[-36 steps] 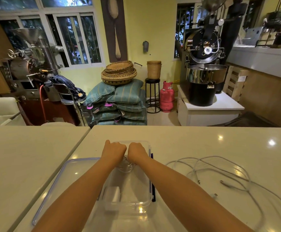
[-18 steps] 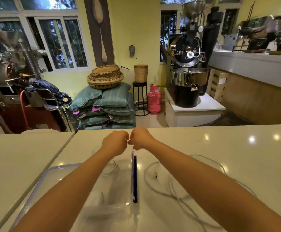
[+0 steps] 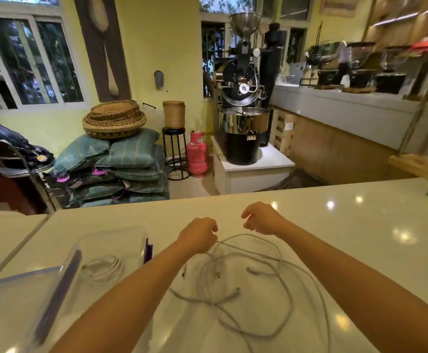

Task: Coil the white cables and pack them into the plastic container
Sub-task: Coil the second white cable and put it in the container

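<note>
On the pale, glossy surface a tangle of thin white cables lies loose in wide overlapping loops, its near end cut off by the bottom edge. The left hand is curled over the tangle's far edge with one strand running up to its fingertips; the fingers curl away from the camera, so whether this grip actually pinches the strand cannot be told. The right hand hovers just above the surface beyond the loops, fingers loosely bent and parted, its grip holding nothing. To the left stands the clear plastic container, its walls blurred and hard to trace, with one coiled cable inside. A clear lid with a dark rim lies beside it, partly cut off at the left edge.
</note>
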A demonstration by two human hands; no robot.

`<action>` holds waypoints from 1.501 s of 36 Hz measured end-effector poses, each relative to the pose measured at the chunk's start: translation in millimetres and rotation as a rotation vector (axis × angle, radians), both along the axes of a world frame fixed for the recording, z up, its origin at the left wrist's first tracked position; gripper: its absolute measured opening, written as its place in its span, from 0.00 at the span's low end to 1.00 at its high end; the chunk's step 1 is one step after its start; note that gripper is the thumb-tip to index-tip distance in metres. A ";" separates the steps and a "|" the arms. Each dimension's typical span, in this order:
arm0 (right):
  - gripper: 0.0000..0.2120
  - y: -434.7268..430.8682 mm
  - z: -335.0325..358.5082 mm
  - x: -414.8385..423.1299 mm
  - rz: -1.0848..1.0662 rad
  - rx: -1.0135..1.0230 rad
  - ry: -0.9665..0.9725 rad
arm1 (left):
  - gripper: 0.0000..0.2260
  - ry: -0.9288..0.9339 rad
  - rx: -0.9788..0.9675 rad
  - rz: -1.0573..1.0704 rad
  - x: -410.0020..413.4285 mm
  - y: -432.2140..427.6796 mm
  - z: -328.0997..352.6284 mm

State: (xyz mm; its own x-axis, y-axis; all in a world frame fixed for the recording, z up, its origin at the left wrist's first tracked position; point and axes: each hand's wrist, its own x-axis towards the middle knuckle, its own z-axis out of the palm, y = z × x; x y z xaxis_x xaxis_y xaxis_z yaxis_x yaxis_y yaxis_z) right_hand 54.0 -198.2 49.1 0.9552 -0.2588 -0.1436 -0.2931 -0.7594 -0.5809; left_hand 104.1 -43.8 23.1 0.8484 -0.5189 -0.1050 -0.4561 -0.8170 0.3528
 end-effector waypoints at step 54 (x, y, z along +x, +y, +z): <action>0.07 -42.0 43.2 -19.4 -0.161 0.654 -0.278 | 0.10 0.425 -0.607 -0.318 -58.0 -54.0 53.7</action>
State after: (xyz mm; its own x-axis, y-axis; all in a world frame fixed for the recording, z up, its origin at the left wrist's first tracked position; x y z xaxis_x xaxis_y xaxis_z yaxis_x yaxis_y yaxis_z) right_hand 34.5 -240.2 92.3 0.9363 -0.3432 -0.0746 -0.1475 -0.1914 -0.9704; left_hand 46.1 -97.8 76.8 0.6015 -0.7989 -0.0083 -0.3613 -0.2813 0.8890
